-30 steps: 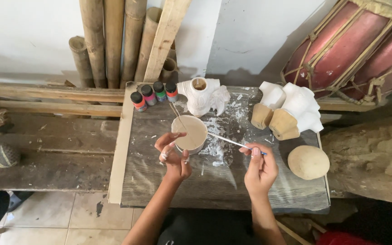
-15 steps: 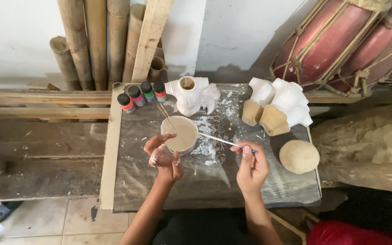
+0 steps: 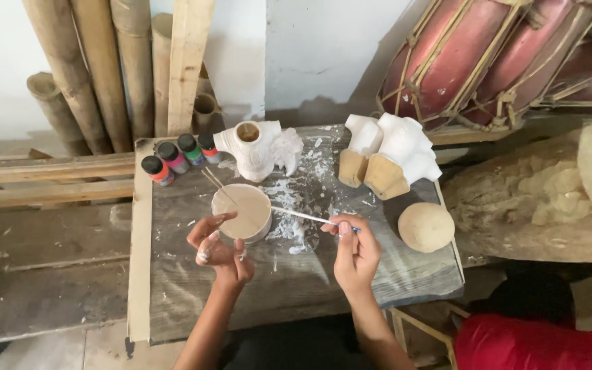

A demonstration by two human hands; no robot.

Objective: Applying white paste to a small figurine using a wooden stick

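Paint cup [image 3: 242,212], a round container of beige liquid, stands on the plastic-covered table [image 3: 173,301], as it did a second ago. The left hand [image 3: 215,245] still curls loosely against the cup's near wall. The right hand [image 3: 355,250] stays pinched on a thin brush [image 3: 310,217] whose tip remains at the cup's rim. Only the viewpoint has shifted. Four capped paint bottles [image 3: 179,157] stand behind the cup. An open-necked white figurine [image 3: 255,147] shows a dark hollow; its contents cannot be told.
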